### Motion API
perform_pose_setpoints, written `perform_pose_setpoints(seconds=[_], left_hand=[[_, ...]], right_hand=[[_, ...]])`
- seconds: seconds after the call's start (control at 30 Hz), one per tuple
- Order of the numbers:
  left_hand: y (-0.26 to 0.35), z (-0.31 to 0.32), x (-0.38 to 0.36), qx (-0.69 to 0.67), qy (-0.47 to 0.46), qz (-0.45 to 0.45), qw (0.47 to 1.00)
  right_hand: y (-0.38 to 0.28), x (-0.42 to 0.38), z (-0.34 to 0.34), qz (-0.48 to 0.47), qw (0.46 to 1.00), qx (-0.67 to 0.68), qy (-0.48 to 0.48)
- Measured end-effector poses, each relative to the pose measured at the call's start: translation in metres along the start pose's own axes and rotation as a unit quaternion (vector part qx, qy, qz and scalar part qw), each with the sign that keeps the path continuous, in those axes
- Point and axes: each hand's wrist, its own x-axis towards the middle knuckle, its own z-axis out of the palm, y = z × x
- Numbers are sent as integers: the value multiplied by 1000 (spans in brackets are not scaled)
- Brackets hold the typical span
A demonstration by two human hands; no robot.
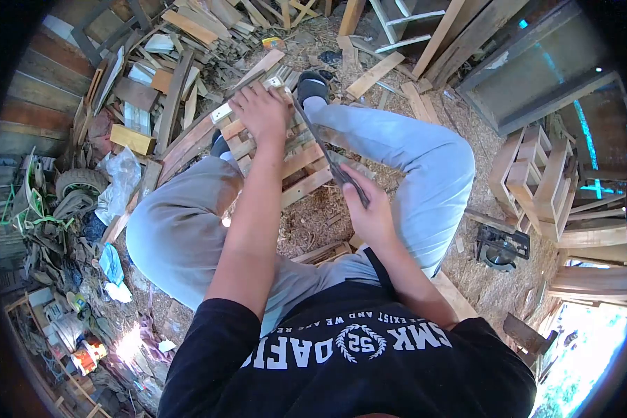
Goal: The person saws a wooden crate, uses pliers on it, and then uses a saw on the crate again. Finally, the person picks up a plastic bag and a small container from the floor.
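My left hand (261, 111) presses down on the end of a slatted wooden frame (303, 184) between my knees, fingers bent over a pale wooden strip (221, 113). My right hand (370, 212) is closed around the lower part of a long, narrow, dark tool (325, 153). The tool slants up and left, and its far end comes close beside my left fingers. Its exact kind is hard to make out. Whether its tip touches the wood cannot be told from here.
Loose wood offcuts (195, 28) pile up at the far left. A circular saw (498, 247) rests on the sawdust-covered ground to the right, near a slatted wooden crate (536, 177). A plastic bag (120, 181) and a wheel (81, 184) lie on the left.
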Motion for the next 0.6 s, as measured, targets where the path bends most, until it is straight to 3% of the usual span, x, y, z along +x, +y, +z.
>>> perform_pose_setpoints(seconds=[0.1,0.17,0.3,0.4,0.47,0.53,0.6], left_hand=[[2,0,0,0,11,2,1000],[0,-5,0,-11,-15,8,1000],[-2,6,-2,-1,24,15,1000],[0,9,-1,13,55,16,998],[1,-1,-1,4,-4,10,1000],[-1,0,-1,4,-4,8,1000],[-2,-1,1,3,-5,12,1000]], right_hand=[[3,4,1,56,998,32,-4],[5,23,17,-5,998,53,16],[-1,3,4,5,1000,7,4],[9,1,0,89,994,70,-9],[13,23,17,-27,997,66,14],[5,22,15,-24,999,45,19],[-7,4,0,43,999,8,2]])
